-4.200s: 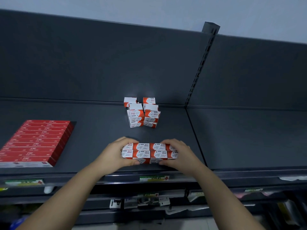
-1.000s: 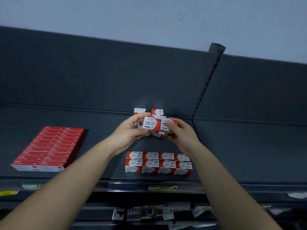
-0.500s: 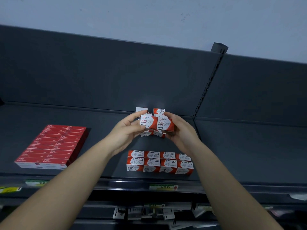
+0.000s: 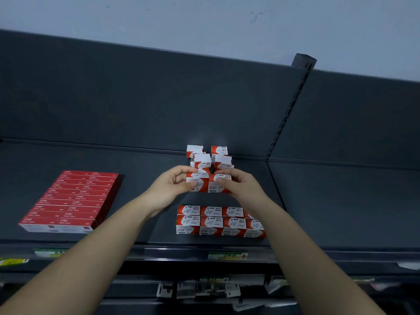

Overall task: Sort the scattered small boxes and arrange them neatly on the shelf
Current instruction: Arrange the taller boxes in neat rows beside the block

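Front block (image 4: 219, 221) of paper-clip boxes sits squared at the shelf (image 4: 147, 223) edge. Your left hand (image 4: 169, 189) and right hand (image 4: 239, 186) each pinch a box (image 4: 208, 184), side by side above it. Loose cluster (image 4: 209, 156) behind remains unsorted.

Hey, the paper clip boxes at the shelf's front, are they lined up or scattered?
Lined up: the front block sits in two straight rows of four, sides touching; the right forearm covers one corner.
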